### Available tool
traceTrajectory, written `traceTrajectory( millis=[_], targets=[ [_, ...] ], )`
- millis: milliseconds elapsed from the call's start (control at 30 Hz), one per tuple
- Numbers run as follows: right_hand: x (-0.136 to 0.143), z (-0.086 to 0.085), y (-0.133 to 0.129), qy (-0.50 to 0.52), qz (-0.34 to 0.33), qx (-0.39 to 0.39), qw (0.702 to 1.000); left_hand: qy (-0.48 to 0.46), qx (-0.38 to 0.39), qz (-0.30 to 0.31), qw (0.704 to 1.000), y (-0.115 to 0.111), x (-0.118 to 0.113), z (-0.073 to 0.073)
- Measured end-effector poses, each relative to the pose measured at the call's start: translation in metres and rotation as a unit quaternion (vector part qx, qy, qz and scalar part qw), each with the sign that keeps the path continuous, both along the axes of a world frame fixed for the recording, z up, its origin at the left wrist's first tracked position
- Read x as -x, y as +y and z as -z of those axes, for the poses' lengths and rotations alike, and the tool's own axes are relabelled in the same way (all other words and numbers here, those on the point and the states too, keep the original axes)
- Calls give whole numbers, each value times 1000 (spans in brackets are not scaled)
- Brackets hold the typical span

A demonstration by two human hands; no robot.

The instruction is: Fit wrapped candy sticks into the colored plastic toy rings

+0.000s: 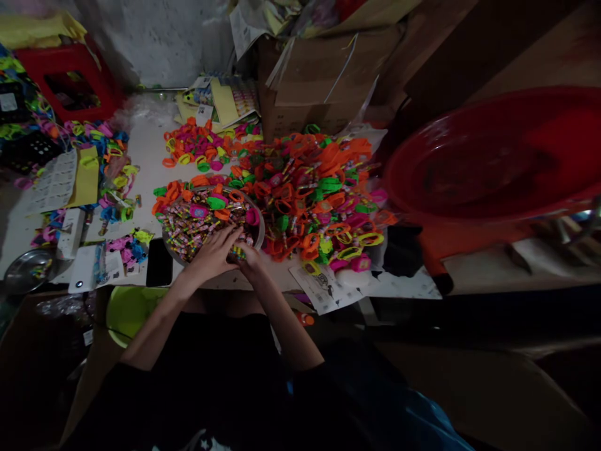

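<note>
A round bowl (261,233) on the table is heaped with small striped wrapped pieces (181,228), perhaps candies, with several bright plastic toy watches on top. My left hand (215,252) lies over the near side of the heap, fingers stretched out toward the right. My right hand (250,258) meets it at the bowl's near right edge. Its fingers are mostly hidden by the left hand and the heap, so its grip does not show. A few striped pieces are visible between the two hands. A green toy watch (216,203) rests on the heap beyond my fingers.
Right of the bowl rises a large pile of toy watches (323,194); a smaller pile (195,143) lies behind. A red basin (399,181) stands far right, cardboard boxes (323,81) at the back. A black phone (159,263) and a metal dish (29,270) are at left.
</note>
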State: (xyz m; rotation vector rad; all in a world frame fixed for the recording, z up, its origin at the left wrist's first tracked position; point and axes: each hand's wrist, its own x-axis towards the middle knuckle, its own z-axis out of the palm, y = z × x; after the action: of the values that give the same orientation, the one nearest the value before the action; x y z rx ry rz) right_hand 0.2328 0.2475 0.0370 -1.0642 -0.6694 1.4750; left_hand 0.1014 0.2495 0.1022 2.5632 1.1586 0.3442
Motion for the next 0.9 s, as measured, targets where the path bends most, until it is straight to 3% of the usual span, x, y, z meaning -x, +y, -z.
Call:
traceTrajectory(
  millis=[100,367,500,900],
  targets=[
    [7,-2,-4,31,-46,25,998,-15,37,44,998,7,2,4],
    [5,-8,-6,66,-121,49,989,-36,52,44,997,11,4,6],
    [4,-7,-7,65,-129,58,988,-39,63,71,995,8,2,4],
    [-3,-14,-10,41,-129,38,990,-63,61,62,994,3,-2,4]
  ],
)
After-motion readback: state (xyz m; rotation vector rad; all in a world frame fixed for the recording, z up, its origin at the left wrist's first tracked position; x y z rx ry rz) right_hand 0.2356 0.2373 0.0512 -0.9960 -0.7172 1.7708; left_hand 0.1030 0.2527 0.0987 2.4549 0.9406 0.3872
